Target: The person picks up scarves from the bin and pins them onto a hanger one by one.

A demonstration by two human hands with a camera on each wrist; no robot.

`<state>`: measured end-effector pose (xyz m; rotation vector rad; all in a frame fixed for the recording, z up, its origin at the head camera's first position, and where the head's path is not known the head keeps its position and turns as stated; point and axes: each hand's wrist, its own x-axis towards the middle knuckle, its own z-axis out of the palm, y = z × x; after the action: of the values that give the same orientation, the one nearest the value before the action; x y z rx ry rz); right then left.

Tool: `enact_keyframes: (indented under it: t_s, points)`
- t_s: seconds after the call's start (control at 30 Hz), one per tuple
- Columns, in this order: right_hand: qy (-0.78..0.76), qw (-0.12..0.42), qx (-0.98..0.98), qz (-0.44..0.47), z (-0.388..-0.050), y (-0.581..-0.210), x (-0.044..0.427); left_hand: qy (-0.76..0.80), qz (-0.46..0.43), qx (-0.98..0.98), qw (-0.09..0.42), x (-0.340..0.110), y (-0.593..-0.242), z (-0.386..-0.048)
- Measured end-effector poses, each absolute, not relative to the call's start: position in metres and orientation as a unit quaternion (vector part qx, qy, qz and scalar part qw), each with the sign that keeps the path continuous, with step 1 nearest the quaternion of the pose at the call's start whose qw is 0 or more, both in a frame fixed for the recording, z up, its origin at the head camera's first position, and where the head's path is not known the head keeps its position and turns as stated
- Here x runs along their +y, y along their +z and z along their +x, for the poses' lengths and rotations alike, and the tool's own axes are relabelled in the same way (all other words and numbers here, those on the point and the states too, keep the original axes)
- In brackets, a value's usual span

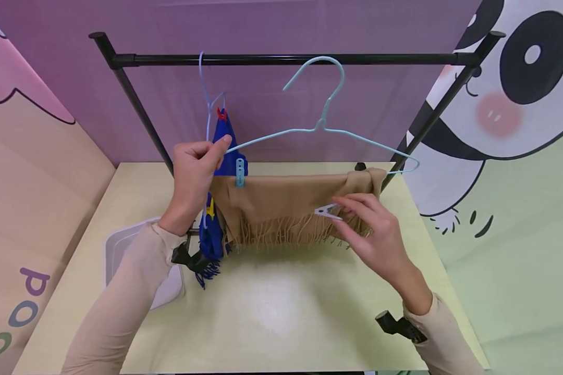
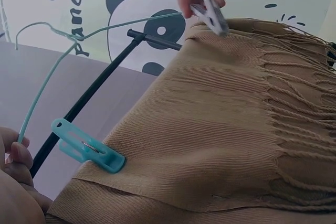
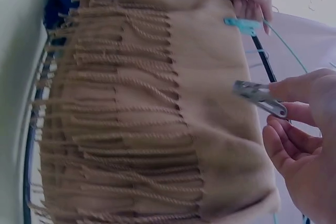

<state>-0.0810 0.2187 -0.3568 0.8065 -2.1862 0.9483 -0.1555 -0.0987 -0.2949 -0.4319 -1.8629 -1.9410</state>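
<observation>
A light-blue hanger [image 1: 322, 125] is pinched at its left corner by my left hand [image 1: 194, 174]. Over its lower bar hangs a tan fringed scarf [image 1: 291, 195]. A teal clothespin [image 1: 240, 173] clips the scarf near its left end, close to my left hand; the left wrist view shows this teal clothespin [image 2: 89, 146] larger. Between thumb and fingers, my right hand [image 1: 375, 229] holds a grey-white clothespin [image 1: 327, 211] in front of the scarf's right half. In the right wrist view that grey clothespin [image 3: 260, 98] stands before the cloth.
Behind, a black rack [image 1: 281, 60] carries a lilac hanger [image 1: 208, 99] with a blue fringed scarf [image 1: 211, 242], held by a red clip [image 1: 222, 114] and a yellow clip [image 1: 210, 207]. A pale plastic bin [image 1: 117, 250] sits on the table [image 1: 272, 323] at left.
</observation>
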Motion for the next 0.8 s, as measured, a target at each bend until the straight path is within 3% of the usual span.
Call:
enact_keyframes:
  t_s: [0.27,0.8]
  points:
    - [0.252,0.381,-0.840,0.291,-0.099,-0.344,0.244,-0.696,-0.156,-0.670,0.207,-0.104,-0.299,-0.161]
    - [0.242,0.328,-0.878,0.251,-0.114,-0.350,0.275,-0.693,-0.168,-0.672,0.201,-0.103,-0.291,-0.153]
